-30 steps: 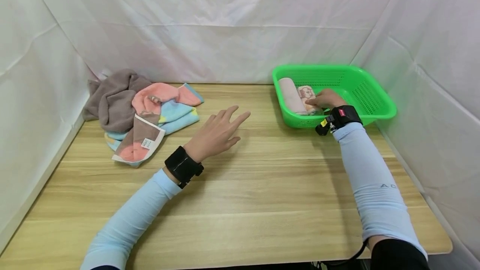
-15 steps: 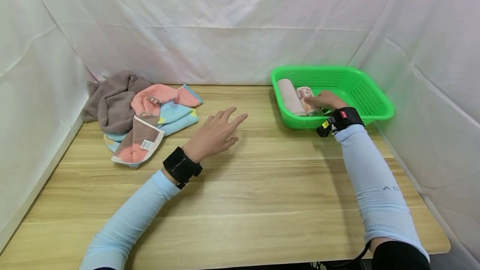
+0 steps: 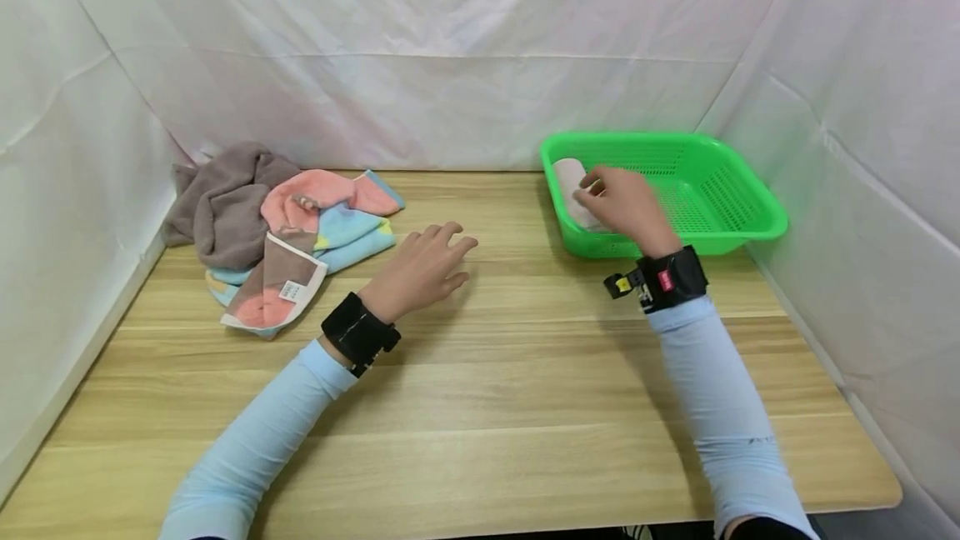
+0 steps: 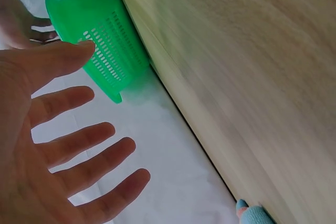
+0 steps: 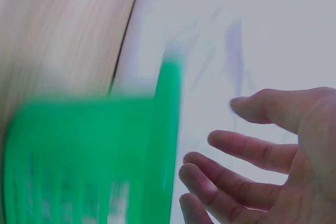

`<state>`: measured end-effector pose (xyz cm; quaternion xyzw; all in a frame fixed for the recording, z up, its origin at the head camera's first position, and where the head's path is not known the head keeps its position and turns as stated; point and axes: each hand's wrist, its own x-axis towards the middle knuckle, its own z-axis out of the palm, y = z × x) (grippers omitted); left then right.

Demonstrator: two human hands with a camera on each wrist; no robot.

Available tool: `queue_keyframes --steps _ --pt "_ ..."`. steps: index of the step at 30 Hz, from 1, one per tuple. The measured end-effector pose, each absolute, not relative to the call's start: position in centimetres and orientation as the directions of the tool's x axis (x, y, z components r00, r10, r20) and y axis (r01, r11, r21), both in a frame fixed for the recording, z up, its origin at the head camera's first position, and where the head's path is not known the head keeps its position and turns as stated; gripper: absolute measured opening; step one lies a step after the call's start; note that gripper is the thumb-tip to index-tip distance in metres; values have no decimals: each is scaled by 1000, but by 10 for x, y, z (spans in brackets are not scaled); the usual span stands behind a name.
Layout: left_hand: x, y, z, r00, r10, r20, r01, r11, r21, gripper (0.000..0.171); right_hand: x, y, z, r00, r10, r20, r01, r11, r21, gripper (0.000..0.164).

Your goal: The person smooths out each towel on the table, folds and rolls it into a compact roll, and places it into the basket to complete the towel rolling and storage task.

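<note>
My right hand (image 3: 624,205) hovers above the left part of a green plastic basket (image 3: 675,236), holding nothing, its fingers loosely bent. A pale rolled towel (image 3: 567,182) lies along the basket's left wall, partly covered by that hand. The patterned roll beside it is hidden behind the hand in the head view. Over the middle of the table my left hand (image 3: 417,272) is held in the air with spread, relaxed fingers. In the left wrist view its palm and fingers (image 4: 89,166) show nothing held.
A crumpled grey-brown towel (image 3: 243,207) and a pink, blue and yellow towel (image 3: 352,232) are heaped at the table's left. One corner carries a white label (image 3: 292,291). White cloth walls (image 3: 450,90) enclose the wooden table (image 3: 480,407).
My right hand has let go of the patterned roll in the basket and risen, shifting left and toward me. My left hand has drifted slightly back and left.
</note>
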<state>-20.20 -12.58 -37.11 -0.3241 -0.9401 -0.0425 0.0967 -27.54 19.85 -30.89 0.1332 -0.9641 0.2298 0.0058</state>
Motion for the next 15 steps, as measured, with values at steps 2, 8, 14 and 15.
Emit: queue_keyframes --steps 2,8,14,15 --pt "-203 -128 -371 -782 589 204 606 795 24 49 -264 182 -312 -945 -309 107 -324 844 -428 34" --pt "-205 -132 -371 -790 580 198 596 803 23 46 -242 153 -325 -892 -442 91 -440 806 -396 21" --pt "-213 -147 -370 -813 538 220 556 831 23 45 -240 141 -341 -860 -509 29 -477 785 -395 20" --pt "-216 -154 -371 -823 519 230 539 842 26 45 -241 140 -343 -853 -521 10 -481 779 -402 21"
